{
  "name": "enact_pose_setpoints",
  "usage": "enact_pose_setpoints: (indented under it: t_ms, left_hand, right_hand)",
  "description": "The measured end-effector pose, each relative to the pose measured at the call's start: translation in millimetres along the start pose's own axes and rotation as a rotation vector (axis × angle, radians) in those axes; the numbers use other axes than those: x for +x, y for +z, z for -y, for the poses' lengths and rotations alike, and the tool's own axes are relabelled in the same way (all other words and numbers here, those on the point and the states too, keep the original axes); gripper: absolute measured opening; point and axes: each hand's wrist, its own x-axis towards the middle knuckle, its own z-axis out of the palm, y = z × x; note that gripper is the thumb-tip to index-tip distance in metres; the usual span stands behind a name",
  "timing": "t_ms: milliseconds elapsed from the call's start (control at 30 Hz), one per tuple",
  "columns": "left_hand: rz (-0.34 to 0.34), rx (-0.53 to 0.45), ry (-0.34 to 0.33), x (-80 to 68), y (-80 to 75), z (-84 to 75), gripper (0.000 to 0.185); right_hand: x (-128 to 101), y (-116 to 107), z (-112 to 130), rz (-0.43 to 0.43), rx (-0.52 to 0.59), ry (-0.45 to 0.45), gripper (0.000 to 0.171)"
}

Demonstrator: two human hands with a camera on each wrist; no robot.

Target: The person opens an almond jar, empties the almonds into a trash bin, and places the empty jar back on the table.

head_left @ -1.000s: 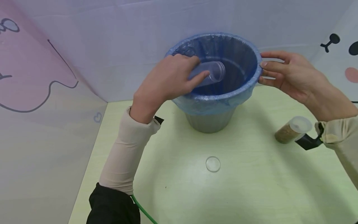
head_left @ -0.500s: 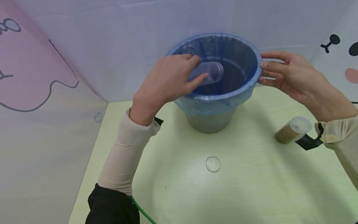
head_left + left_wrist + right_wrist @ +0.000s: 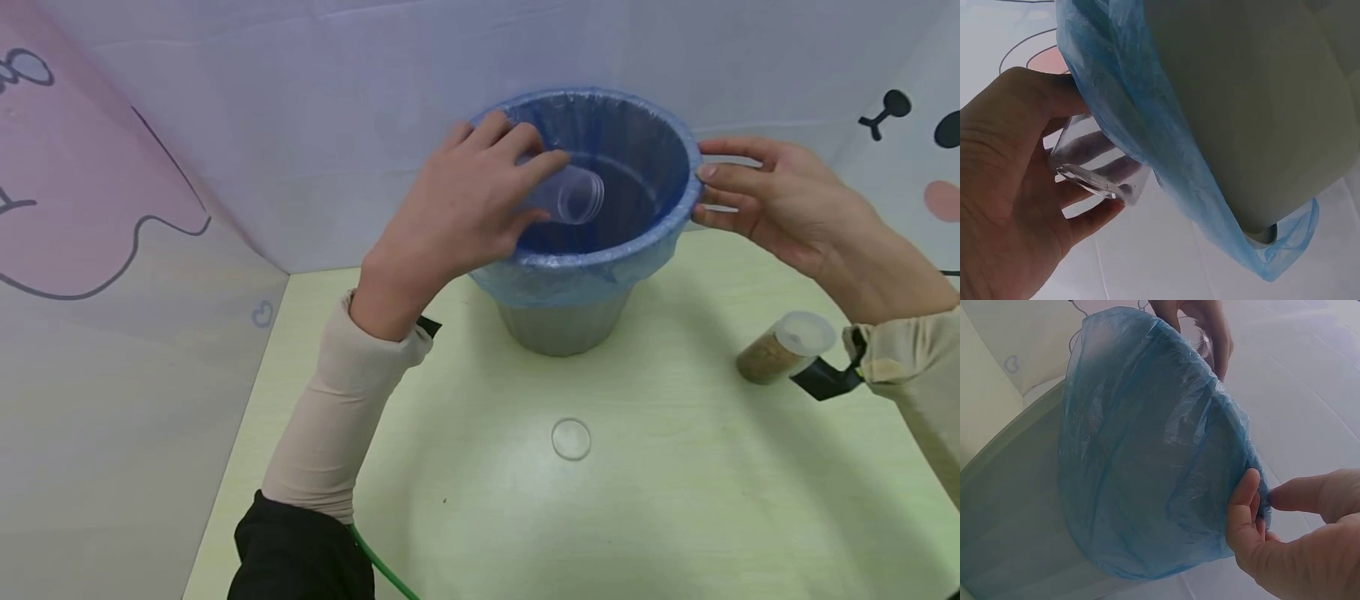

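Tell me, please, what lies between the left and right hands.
Between the left hand and right hand, the head view shows the bin, its blue liner and the open end of the clear cup.

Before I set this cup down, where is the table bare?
Bare table runs between the disc and the jar, and on your side of the disc; a smaller patch lies between disc and bin. The bin's rim is crowded: left hand holding the cup, right hand pinching the liner.

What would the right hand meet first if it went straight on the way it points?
The bag on the bin: the right hand pinches its edge, so no gap seems to lie between.
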Motion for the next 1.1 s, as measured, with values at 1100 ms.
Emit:
enact_pose_setpoints:
  t_ms: [1100]
  left_hand:
    - [-0.174,0.104,0.084,-7.1,9.4,-2.0,0.056]
  right_hand:
    - [-1,-3,0,0.005,0.001,-0.006,0.041]
